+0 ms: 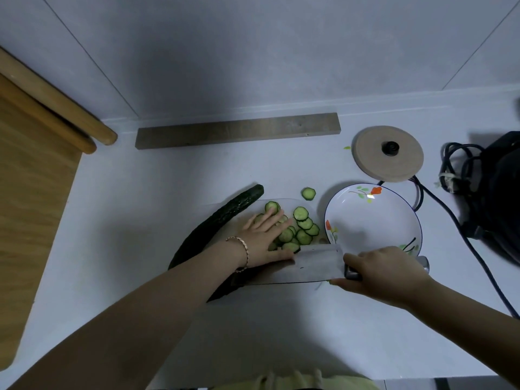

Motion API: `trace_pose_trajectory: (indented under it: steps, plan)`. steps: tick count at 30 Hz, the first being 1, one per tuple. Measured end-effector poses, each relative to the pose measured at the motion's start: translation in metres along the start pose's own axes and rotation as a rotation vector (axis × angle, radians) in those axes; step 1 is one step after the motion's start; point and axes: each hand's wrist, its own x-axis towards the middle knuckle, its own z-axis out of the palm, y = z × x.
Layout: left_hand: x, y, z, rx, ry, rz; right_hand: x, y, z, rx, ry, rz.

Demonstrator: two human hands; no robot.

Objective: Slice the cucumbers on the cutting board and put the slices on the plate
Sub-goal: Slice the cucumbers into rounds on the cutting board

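Note:
A heap of green cucumber slices (302, 230) lies on a clear cutting board (284, 202) in the middle of the counter. My left hand (266, 237) rests flat on the slices with straight fingers. My right hand (385, 270) grips the handle of a broad cleaver (306, 266), whose blade lies flat beside the heap. A whole dark cucumber (216, 220) lies along the board's left edge. One stray slice (308, 193) sits off the board. The white flowered plate (374, 218) stands empty to the right.
A round beige lid with a black knob (388, 153) sits behind the plate. A black appliance with coiled cord (489, 187) fills the right side. A grey bar (237, 130) lies along the wall. Wooden boards (36, 170) stand at the left.

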Motion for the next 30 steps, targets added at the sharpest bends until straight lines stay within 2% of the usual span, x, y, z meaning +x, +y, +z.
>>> trace_pose_trajectory:
  steps: [4, 11, 15, 19, 22, 27, 30]
  plan:
    - [0.002, -0.004, -0.003, 0.050, 0.044, -0.065, 0.000, 0.003, 0.010, -0.036, 0.186, -0.027]
    - [0.006, -0.013, -0.013, 0.158, 0.184, -0.117, -0.006, 0.004, 0.006, -0.034, 0.233, -0.045]
    - [-0.002, -0.011, -0.027, 0.026, 0.138, -0.088, -0.010, 0.007, 0.007, -0.027, 0.262, -0.054]
    - [-0.004, 0.013, -0.023, 0.047, 0.069, 0.011, -0.003, 0.000, 0.008, -0.046, 0.270, -0.057]
    - [-0.001, 0.014, -0.009, 0.060, 0.036, -0.044, 0.002, -0.002, 0.008, -0.047, 0.254, -0.068]
    - [0.000, -0.001, -0.005, 0.032, 0.128, -0.143, -0.001, -0.002, 0.005, -0.041, 0.248, -0.045]
    - [-0.008, 0.001, -0.018, -0.028, 0.224, -0.115, -0.006, -0.006, -0.007, -0.045, 0.147, 0.057]
